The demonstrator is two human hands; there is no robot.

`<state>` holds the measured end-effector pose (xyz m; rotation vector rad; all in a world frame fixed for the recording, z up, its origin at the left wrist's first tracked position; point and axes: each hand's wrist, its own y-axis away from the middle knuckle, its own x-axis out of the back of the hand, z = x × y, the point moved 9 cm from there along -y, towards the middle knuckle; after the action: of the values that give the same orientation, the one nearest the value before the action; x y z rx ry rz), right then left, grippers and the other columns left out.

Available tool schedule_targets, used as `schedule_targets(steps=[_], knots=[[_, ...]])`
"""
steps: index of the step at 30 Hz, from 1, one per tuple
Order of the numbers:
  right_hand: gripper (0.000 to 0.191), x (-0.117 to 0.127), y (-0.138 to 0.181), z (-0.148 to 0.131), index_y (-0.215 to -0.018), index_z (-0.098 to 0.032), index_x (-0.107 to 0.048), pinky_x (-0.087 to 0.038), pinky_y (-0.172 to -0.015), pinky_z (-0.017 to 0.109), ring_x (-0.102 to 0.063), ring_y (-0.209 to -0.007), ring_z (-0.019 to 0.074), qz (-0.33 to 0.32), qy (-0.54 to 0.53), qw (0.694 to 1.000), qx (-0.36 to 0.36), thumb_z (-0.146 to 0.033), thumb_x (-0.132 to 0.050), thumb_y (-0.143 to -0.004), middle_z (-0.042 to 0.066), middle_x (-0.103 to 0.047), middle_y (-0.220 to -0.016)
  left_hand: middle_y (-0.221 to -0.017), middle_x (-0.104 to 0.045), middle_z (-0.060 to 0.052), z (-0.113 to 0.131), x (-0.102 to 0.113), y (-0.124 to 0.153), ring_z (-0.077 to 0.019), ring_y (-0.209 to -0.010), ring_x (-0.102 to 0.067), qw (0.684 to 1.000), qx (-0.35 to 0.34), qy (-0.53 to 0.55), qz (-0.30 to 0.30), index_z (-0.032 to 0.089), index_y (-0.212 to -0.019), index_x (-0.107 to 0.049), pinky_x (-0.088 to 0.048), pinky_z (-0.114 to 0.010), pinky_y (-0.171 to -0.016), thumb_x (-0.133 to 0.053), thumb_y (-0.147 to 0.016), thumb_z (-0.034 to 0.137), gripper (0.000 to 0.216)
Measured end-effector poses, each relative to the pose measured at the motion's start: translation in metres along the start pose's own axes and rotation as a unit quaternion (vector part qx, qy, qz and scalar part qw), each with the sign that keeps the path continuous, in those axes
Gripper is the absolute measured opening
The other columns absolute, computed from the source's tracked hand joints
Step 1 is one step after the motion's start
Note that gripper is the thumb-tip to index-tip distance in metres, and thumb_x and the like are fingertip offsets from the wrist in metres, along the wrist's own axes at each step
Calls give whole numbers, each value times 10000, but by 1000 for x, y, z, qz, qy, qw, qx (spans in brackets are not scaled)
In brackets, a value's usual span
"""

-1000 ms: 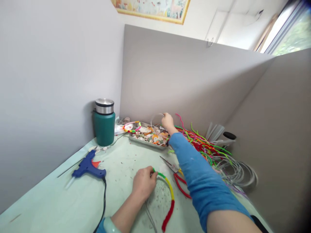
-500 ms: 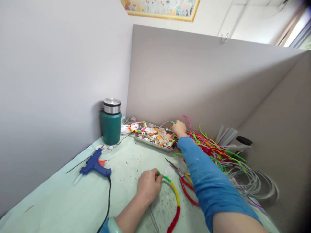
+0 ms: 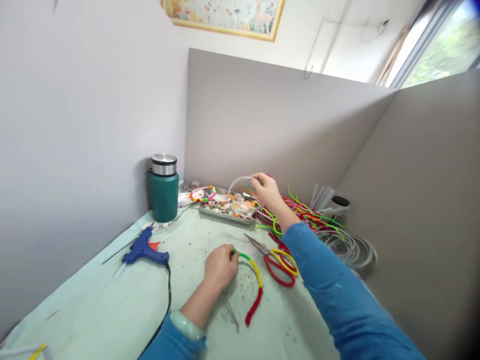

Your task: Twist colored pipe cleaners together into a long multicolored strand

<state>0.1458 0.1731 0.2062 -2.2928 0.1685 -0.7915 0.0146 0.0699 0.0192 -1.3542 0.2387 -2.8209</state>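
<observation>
My left hand (image 3: pixel 222 267) is low over the table, its fingers pinched on the green end of a curved band wrapped in green, yellow and red fuzzy pipe cleaner (image 3: pixel 258 272). The band arcs to the right, its red end toward me. My right hand (image 3: pixel 265 190) is raised above the right end of a metal tray (image 3: pixel 227 217), fingers closed on a clear plastic band (image 3: pixel 240 179) that curves over the tray. Under my left wrist lies a thin metal tool, perhaps tweezers (image 3: pixel 230 311). Scissors with red and yellow handles (image 3: pixel 279 262) rest between my arms.
At left are a blue glue gun (image 3: pixel 144 248) with a black cord and a green flask (image 3: pixel 163 195). Colourful pipe cleaners (image 3: pixel 300 212) and coils of clear tubing (image 3: pixel 354 250) lie at right. A multicoloured ring (image 3: pixel 202 194) sits by the tray. Grey partitions (image 3: pixel 281 125) stand behind.
My right hand has lifted from the tray's right end, raising the clear plastic band. My left hand keeps its hold on the wrapped band. The view has turned right, and the scissors show fully.
</observation>
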Motion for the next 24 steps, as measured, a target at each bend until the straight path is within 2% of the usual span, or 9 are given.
schedule_targets(steps=[4, 6, 8, 9, 13, 16, 18, 22, 24], knots=[[243, 24, 56, -5, -852, -161, -610, -377, -557, 207, -491, -605, 109, -20, -73, 997, -34, -338, -469, -764, -7, -582, -690, -1020, -598, -69, 2, 9, -3, -179, -947, -525, 997, -41, 52, 37, 181, -1028, -598, -382, -264, -811, -504, -738, 201, 306], [233, 30, 81, 0, -843, -172, -607, -358, -516, 200, -457, -548, 97, -27, -106, 991, -71, -351, -481, -761, -23, -547, -635, -1096, -571, -79, 4, 18, -5, -168, -972, -517, 985, -73, 136, 74, 169, -1107, -549, -384, -284, -866, -457, -727, 132, 393], [211, 28, 103, 5, -825, -180, -603, -327, -472, 194, -403, -483, 81, -41, -134, 984, -107, -348, -497, -754, -40, -500, -578, -1104, -577, -83, 2, 24, -7, -165, -959, -529, 960, -77, 254, 92, 162, -1098, -547, -397, -296, -868, -420, -767, 186, 355], [202, 24, 112, 7, -814, -182, -601, -310, -453, 191, -379, -461, 75, -52, -146, 980, -121, -347, -505, -750, -45, -482, -563, -1074, -596, -89, 1, 22, -8, -167, -929, -545, 941, -70, 322, 73, 149, -1079, -555, -412, -301, -850, -416, -789, 250, 337], [189, -1, 137, 15, -782, -180, -588, -257, -403, 185, -329, -426, 66, -92, -189, 963, -170, -353, -527, -734, -46, -466, -547, -737, -638, -92, 12, 2, -4, -149, -614, -568, 842, -20, 532, -90, 77, -934, -584, -460, -288, -610, -423, -788, 487, 464], [191, -13, 149, 28, -772, -172, -572, -224, -376, 180, -305, -408, 59, -107, -218, 945, -220, -353, -535, -725, -51, -446, -533, -625, -600, -52, 15, 3, 1, -128, -541, -549, 800, -2, 588, -121, 99, -827, -575, -436, -260, -554, -440, -782, 522, 446], [201, -20, 155, 35, -785, -168, -573, -207, -365, 175, -297, -404, 55, -130, -234, 933, -239, -357, -539, -724, -57, -428, -531, -632, -602, -50, 16, 4, 3, -121, -540, -552, 791, -3, 596, -138, 108, -819, -572, -430, -252, -564, -419, -794, 534, 454], [206, -29, 160, 40, -771, -166, -573, -213, -357, 165, -319, -412, 49, -167, -241, 927, -232, -367, -545, -730, -53, -449, -552, -575, -571, -25, 22, -4, 8, -109, -494, -529, 809, -8, 556, -193, 105, -872, -577, -427, -247, -550, -455, -789, 514, 435], [209, -34, 162, 40, -739, -164, -557, -226, -346, 164, -337, -404, 48, -175, -241, 925, -237, -371, -533, -742, -48, -466, -556, -540, -542, 0, 23, -8, 8, -97, -451, -498, 803, -6, 559, -205, 120, -848, -568, -428, -245, -518, -495, -778, 477, 371]])
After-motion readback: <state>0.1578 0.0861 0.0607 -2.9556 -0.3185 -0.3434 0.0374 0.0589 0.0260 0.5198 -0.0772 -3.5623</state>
